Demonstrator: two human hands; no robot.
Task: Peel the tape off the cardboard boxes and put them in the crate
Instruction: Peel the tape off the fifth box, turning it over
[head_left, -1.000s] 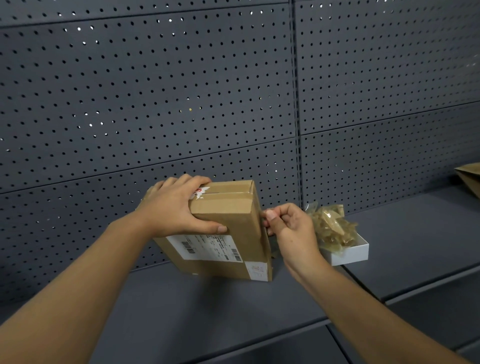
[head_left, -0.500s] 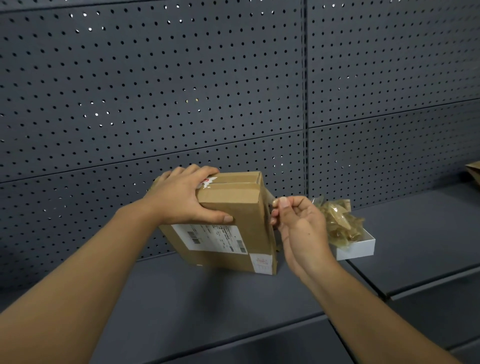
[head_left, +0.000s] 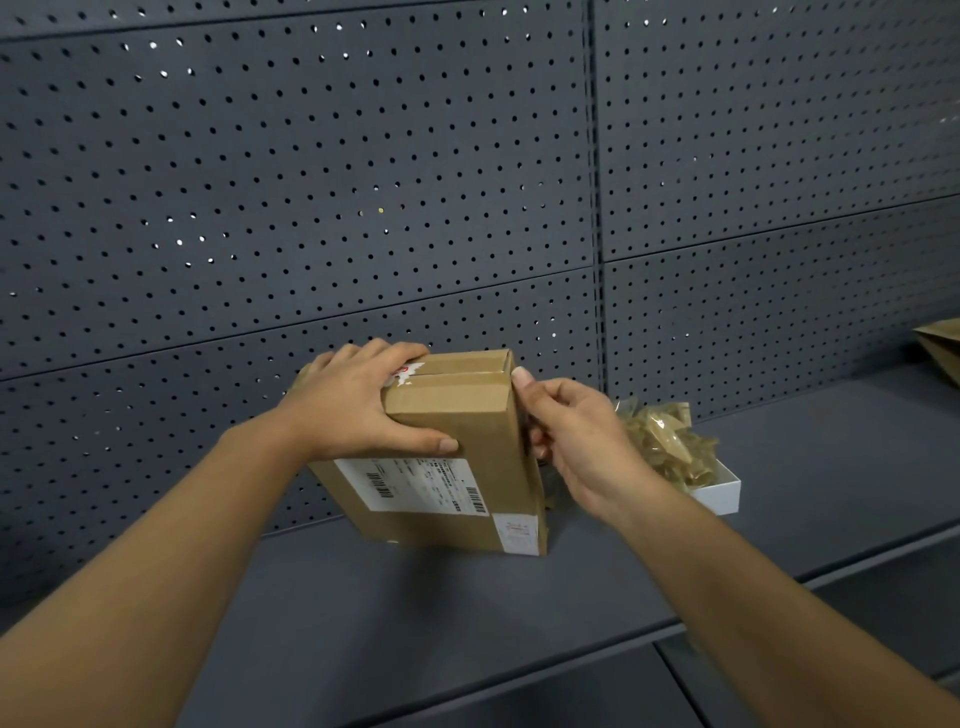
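— Two hands on one cardboard box (head_left: 457, 452)?
— Yes. I see it standing tilted on the grey shelf (head_left: 415, 613). The left hand (head_left: 353, 400) grips its top; the right hand (head_left: 576, 441) curls against its right side, near the white tray (head_left: 719, 493) of crumpled tape (head_left: 665, 441).

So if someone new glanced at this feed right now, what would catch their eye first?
Most likely the cardboard box at centre, tilted on one corner on the grey shelf, gripped across the top by the left hand while the right hand works at its right edge. Next, the white tray just right of it, piled with crumpled tape. Behind everything runs a dark pegboard wall.
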